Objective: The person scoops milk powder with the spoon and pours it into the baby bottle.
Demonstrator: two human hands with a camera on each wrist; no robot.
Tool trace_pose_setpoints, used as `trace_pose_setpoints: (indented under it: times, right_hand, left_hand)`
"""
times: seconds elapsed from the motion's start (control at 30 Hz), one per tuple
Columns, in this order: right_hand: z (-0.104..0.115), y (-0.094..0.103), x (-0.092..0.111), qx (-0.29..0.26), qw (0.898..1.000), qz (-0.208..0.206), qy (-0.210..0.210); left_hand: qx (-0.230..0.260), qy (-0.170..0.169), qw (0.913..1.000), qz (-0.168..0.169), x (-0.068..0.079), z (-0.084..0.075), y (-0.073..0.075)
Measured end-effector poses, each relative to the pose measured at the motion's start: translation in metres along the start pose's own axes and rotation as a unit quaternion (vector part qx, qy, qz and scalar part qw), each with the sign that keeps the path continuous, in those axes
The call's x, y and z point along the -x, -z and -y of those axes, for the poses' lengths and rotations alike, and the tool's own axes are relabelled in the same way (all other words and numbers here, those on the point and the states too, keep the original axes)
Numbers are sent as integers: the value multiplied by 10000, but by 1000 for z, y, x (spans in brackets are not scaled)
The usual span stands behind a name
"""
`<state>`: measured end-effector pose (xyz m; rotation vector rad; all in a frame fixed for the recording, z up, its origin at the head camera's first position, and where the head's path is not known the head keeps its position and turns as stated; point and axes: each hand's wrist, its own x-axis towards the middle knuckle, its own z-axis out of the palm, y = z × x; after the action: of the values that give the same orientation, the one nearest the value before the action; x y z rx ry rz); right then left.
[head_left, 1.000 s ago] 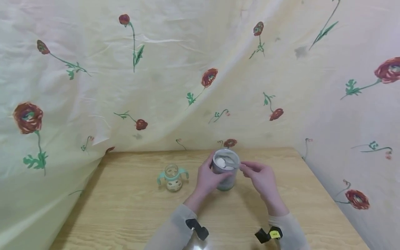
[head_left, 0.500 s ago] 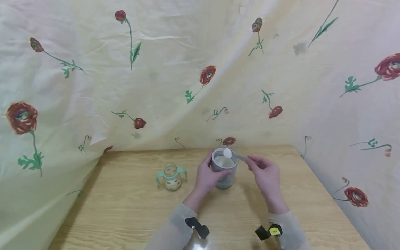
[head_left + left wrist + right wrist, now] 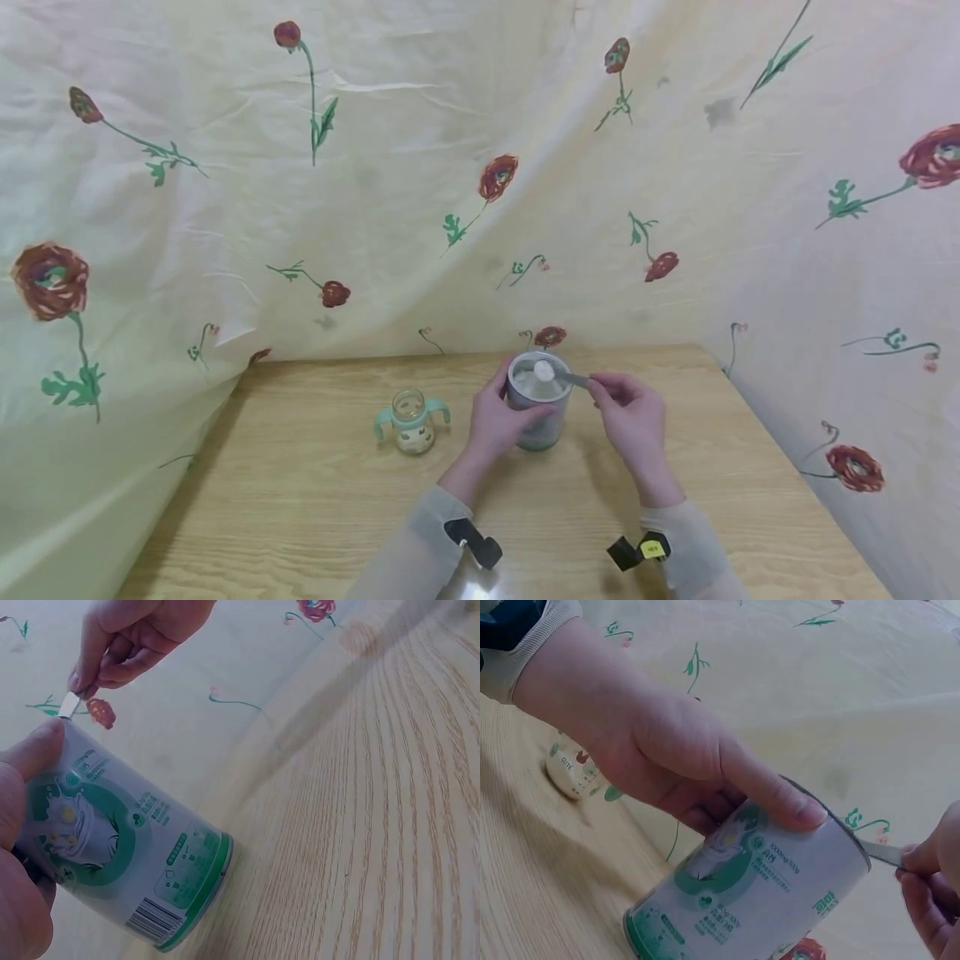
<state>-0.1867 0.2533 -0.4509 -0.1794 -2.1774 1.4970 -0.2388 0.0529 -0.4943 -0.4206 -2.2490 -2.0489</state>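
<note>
My left hand (image 3: 497,423) grips a white-and-green milk powder can (image 3: 543,433) round its side, thumb across the front near the rim. Pale powder lies inside the uncovered can. Between thumb and fingers, my right hand (image 3: 632,415) pinches the handle of a scoop (image 3: 573,379), its bowl full of white powder and over the can's mouth. In the right wrist view the scoop handle (image 3: 883,853) crosses the can's rim. Left of the can stands a lidless baby bottle (image 3: 414,435) with two mint-green handles; it is partly in the right wrist view.
The wooden table (image 3: 322,500) bears the can and the bottle. A cream cloth (image 3: 405,183) printed with red flowers hangs behind it and along both sides. Each sleeve carries a black wrist camera mount (image 3: 474,544).
From low in the can, the scoop has come up to its mouth with powder in it, my right hand moving slightly right and up. The left hand keeps its grip on the can.
</note>
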Motion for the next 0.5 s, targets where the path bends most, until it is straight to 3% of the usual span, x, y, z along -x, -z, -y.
trace_pose_setpoints:
  times: [0.5]
  right_hand:
    - [0,-4,1,-23,9992,-251,298]
  left_hand:
    - [88,38,10000,18,0,-1,0]
